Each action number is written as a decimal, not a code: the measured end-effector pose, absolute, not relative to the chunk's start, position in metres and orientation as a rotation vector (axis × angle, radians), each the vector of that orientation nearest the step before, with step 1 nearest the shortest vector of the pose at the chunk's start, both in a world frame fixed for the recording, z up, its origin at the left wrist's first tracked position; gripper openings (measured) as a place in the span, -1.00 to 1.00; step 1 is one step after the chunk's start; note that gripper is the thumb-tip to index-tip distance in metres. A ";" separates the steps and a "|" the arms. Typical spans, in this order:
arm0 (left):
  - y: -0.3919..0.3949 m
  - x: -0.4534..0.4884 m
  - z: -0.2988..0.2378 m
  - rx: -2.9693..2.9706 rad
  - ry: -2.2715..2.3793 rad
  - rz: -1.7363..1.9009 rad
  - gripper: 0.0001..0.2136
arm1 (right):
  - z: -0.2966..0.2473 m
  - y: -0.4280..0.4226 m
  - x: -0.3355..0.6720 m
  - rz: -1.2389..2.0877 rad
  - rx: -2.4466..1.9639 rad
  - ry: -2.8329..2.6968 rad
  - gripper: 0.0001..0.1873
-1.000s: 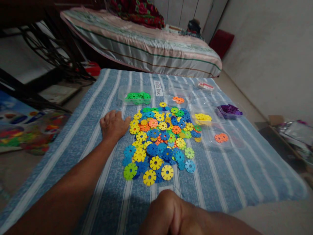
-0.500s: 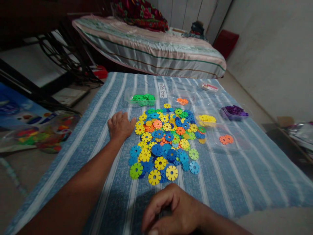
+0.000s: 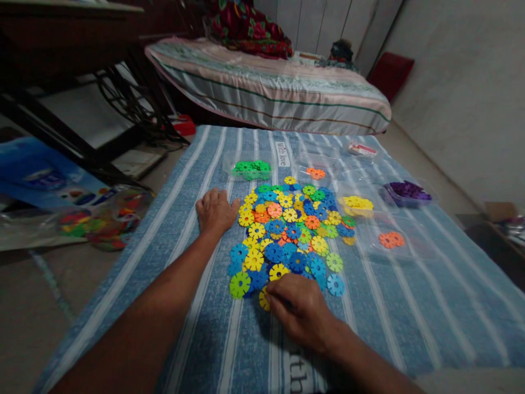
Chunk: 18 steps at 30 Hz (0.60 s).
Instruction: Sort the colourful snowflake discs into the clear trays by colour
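Bed [image 3: 262,96] with striped cover is standing at the back — red floral cloth [image 3: 254,27] is lying heaped on it, dark bundle [image 3: 341,52] is sitting near its right end. Red panel [image 3: 391,74] is leaning close to the pale wall [image 3: 463,109]. At left, black spoked wheel [image 3: 123,98] is showing under a wooden tabletop [image 3: 53,30] — blue printed packaging [image 3: 45,175] is resting below.
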State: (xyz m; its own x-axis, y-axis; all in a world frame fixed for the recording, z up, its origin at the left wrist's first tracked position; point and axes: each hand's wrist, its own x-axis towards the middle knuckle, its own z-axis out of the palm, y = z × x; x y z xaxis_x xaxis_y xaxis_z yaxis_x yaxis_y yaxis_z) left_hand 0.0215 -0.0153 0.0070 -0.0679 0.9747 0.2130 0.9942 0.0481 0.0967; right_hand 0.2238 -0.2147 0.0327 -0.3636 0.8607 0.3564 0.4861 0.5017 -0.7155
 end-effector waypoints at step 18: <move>-0.011 0.015 0.006 -2.076 -2.184 -0.325 -0.49 | 0.001 -0.158 0.201 -0.165 -1.455 -2.241 -0.89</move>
State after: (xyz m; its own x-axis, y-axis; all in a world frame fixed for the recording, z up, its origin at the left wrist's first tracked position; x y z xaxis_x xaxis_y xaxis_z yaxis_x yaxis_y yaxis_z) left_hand 0.0151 -0.0109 0.0062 -0.0582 0.9724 0.2260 0.9961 0.0414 0.0785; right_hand 0.2008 -0.1575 0.0010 -0.3345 0.8344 0.4380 0.8894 0.4331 -0.1459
